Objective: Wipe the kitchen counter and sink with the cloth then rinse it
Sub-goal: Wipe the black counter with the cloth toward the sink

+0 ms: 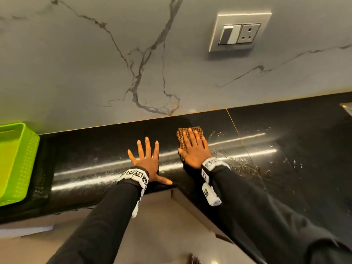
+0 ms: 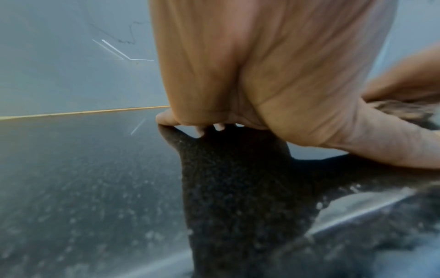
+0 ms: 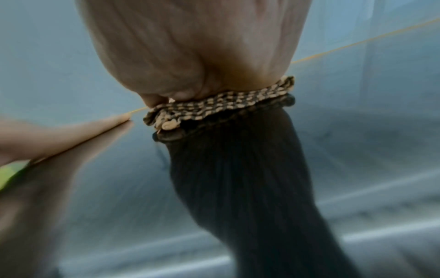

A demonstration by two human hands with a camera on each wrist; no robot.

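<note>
Nearest, the left hand (image 1: 147, 161) lies palm down on the black granite counter (image 1: 91, 159), fingers straight and spread, thumb out along the front edge, holding nothing. Just beside it, the right hand (image 1: 194, 148) presses flat on the checked cloth (image 1: 182, 137), fingers straight and close together; the cloth lies under palm and fingers, its edge showing past the fingertips and on the thumb side. Water droplets (image 1: 245, 164) lie to the right. Farther left stands a green basket (image 1: 17, 162); behind, the marble wall (image 1: 95, 73) carries a switch-and-socket plate (image 1: 239, 33).
</note>
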